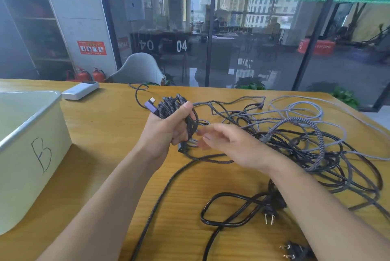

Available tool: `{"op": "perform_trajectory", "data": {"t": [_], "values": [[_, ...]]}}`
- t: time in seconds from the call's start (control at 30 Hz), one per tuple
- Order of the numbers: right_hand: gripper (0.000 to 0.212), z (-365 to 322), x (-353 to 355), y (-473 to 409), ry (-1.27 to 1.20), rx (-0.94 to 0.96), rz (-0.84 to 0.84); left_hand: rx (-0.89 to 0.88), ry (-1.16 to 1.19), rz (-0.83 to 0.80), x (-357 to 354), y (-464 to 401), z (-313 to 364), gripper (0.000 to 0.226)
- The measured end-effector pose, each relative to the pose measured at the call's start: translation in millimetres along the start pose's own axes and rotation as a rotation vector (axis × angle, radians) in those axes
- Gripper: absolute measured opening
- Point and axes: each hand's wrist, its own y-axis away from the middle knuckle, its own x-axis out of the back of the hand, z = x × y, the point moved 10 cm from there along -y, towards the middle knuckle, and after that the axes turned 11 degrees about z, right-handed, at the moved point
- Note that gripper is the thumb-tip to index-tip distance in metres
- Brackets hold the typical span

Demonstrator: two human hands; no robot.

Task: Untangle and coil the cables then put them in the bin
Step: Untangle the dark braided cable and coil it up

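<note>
The table [109,134] is varnished wood with a visible grain. The coiled cable [168,105] has a woven, matt fabric sheath; the black power cord [228,197] is smooth, slightly glossy rubber or plastic. The bin [31,155] is smooth, pale plastic.

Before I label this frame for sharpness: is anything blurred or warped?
Head view: the right hand is motion-blurred; the left hand and its cable coil are sharp; the table edge bows from wide-angle distortion.
</note>
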Motion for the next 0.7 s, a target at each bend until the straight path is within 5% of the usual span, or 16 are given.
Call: {"op": "perform_trajectory", "data": {"t": [0.27,0.37,0.5,0.7], "values": [[0.061,-2.3,-45.2,19.8,-0.631,-0.269,-0.376,0.019,0.035,-0.046,-5.1,3.2,-3.1,0.032],[0.079,4.3,-57.5,22.2,-0.672,-0.368,-0.456,0.015,0.042,-0.079,-10.7,7.1,-0.5,0.031],[0.070,9.2,-58.2,10.9,-0.630,-0.355,-0.380,0.001,0.042,-0.065,-8.2,7.1,4.2,0.029],[0.041,18.1,-9.6,-7.9,-0.655,-0.281,-0.038,-0.021,-0.036,0.027,1.1,3.5,6.2,0.033]]}}
